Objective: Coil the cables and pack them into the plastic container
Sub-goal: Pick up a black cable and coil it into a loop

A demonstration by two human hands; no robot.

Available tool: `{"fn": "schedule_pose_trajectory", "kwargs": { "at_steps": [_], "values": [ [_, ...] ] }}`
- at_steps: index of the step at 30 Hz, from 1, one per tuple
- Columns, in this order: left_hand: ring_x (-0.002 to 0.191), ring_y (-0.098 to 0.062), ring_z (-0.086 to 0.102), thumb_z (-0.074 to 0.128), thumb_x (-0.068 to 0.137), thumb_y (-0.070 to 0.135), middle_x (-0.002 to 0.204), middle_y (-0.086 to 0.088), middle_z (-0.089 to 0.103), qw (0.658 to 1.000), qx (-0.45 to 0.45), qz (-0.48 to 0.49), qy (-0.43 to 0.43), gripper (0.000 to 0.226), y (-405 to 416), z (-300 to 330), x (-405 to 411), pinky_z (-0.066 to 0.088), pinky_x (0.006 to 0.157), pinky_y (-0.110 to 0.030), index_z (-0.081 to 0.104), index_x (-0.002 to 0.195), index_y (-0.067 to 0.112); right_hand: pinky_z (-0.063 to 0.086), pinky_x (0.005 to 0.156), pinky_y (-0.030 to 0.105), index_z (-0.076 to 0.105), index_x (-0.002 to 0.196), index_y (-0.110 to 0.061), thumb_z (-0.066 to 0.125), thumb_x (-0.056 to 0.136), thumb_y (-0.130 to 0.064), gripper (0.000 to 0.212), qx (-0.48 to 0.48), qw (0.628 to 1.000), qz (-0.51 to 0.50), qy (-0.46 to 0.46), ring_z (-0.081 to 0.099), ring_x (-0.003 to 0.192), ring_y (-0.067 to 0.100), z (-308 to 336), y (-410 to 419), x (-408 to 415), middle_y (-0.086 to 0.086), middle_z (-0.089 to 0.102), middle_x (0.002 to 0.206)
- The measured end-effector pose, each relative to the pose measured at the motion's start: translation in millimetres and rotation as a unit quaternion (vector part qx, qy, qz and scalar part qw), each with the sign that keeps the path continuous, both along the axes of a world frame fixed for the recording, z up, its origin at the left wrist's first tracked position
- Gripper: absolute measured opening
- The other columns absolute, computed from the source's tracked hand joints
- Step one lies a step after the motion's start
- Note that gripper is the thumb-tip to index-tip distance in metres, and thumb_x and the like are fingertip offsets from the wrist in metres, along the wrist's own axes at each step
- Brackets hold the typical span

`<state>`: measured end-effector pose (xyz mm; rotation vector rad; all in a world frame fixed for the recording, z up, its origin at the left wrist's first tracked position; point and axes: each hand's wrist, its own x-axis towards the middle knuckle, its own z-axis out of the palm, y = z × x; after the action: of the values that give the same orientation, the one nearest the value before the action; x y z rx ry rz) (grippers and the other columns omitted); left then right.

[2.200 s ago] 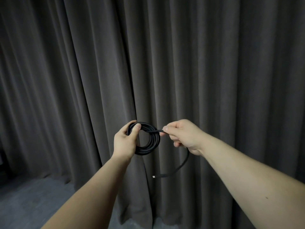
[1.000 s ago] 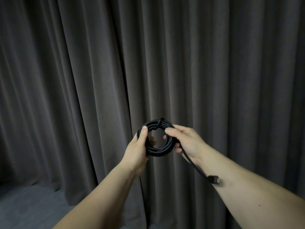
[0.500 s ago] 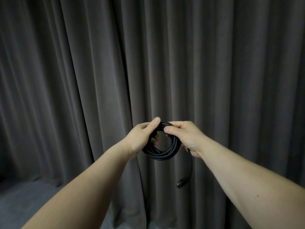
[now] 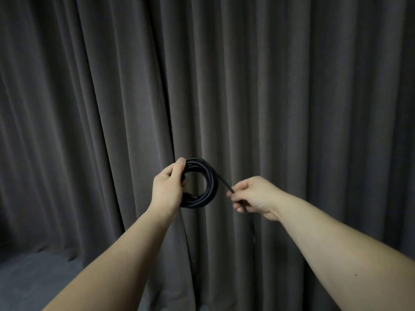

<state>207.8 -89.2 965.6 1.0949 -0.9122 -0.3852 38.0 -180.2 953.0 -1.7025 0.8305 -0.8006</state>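
Black cable: wound into a round coil, held up in the air before the curtain, with one strand running off its right side.
Left hand: fingers and thumb curled round the coil's left edge.
Right hand: fingers pinch the loose strand just beside the coil; the tail hangs below the hand and fades into the dark.
Curtain: grey folds fill the background.
Floor: grey strip at lower left.
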Motion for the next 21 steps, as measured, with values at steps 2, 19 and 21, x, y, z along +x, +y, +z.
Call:
{"fn": "schedule_pose_trajectory", "kwargs": {
  "at_steps": [2,19,21],
  "values": [
    [0.058,-0.017,0.036,0.055,0.095,0.041,0.069,-0.007,0.041,1.000,0.004,-0.010,-0.004,0.035,0,-2,-4,0.031,0.059,-0.032,0.069,0.066,0.025,0.045,0.055,0.018,0.072,0.083,-0.015,0.072,0.081,-0.012,0.004,-0.140,0.978,-0.076,0.136,0.056,0.057,0.007,-2,-8,-1,-0.006,0.061,0.059],
    [0.054,-0.013,0.037,0.052,0.099,0.028,0.062,-0.002,0.044,0.995,-0.027,-0.095,-0.024,0.023,-1,-10,-17,0.037,0.053,-0.025,0.075,0.099,0.027,0.045,0.041,0.016,0.056,0.082,-0.012,0.054,0.097,-0.012,0.015,0.121,0.951,-0.049,-0.282,0.055,0.039,0.008,8,0,17,0.000,0.060,0.050],
    [0.055,-0.012,0.038,0.052,0.099,0.028,0.063,-0.002,0.044,0.995,-0.028,-0.092,-0.023,0.022,-3,-7,-17,0.039,0.054,-0.024,0.074,0.100,0.027,0.044,0.042,0.014,0.060,0.082,-0.013,0.054,0.096,-0.012,0.015,0.135,0.955,-0.028,-0.262,0.054,0.039,0.007,8,0,17,-0.002,0.058,0.050]
  ]
}}
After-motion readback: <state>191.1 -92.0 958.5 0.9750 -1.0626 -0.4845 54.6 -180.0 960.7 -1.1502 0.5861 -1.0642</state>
